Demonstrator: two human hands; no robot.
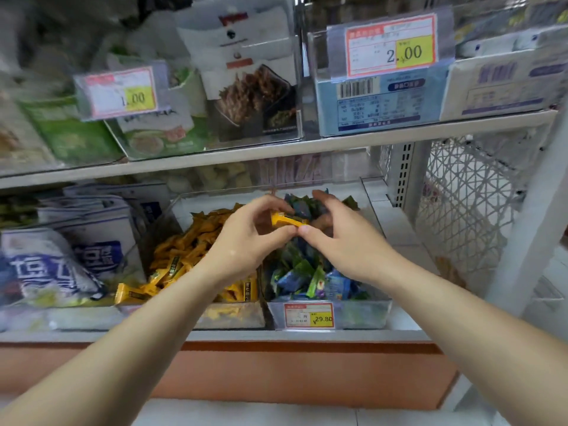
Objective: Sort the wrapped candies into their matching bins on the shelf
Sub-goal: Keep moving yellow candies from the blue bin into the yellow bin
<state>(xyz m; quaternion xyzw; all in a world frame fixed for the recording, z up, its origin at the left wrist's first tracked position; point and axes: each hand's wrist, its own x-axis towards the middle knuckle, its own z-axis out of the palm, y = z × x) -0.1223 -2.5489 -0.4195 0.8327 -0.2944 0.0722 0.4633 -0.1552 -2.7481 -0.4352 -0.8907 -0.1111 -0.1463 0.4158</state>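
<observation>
Two clear bins stand side by side on the lower shelf. The left bin (233, 318) holds yellow wrapped candies (181, 250); the right bin (362, 312) holds blue and green wrapped candies (310, 278). Both my hands are raised over the right bin, thumbs meeting. My left hand (249, 241) pinches one yellow candy (287, 220) between fingers and thumb. My right hand (341, 238) curls around the candy's right end, fingers over the blue and green pile; whether it grips the candy I cannot tell.
White and blue packets (64, 262) fill the shelf to the left. A price tag (309, 315) hangs on the right bin's front. The upper shelf (307, 146) carries snack packs and boxes close above. A white mesh panel (467, 210) closes the right side.
</observation>
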